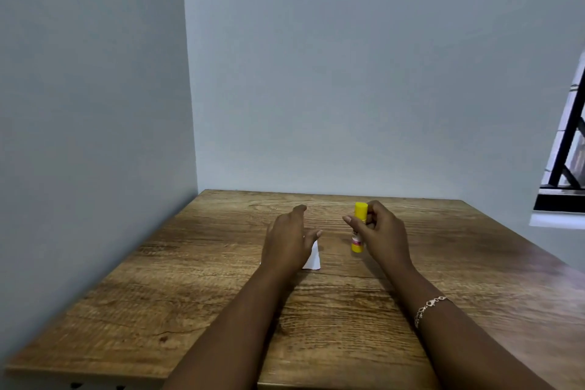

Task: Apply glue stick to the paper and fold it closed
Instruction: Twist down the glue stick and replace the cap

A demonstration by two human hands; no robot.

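The glue stick (359, 225) is gripped by the right hand (381, 239); the left hand (289, 239), fingers (299, 209) relaxed, is held over the paper (314, 258) on the desk (190, 294).

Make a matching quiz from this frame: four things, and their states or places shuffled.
Things
1. glue stick
2. paper
3. left hand
4. bracelet

States or places
A. worn on the right wrist
B. open, covering part of the white sheet
C. white, lying on the table, partly hidden
D. yellow, upright, gripped by the right hand

Pairs: 1-D, 2-C, 3-B, 4-A
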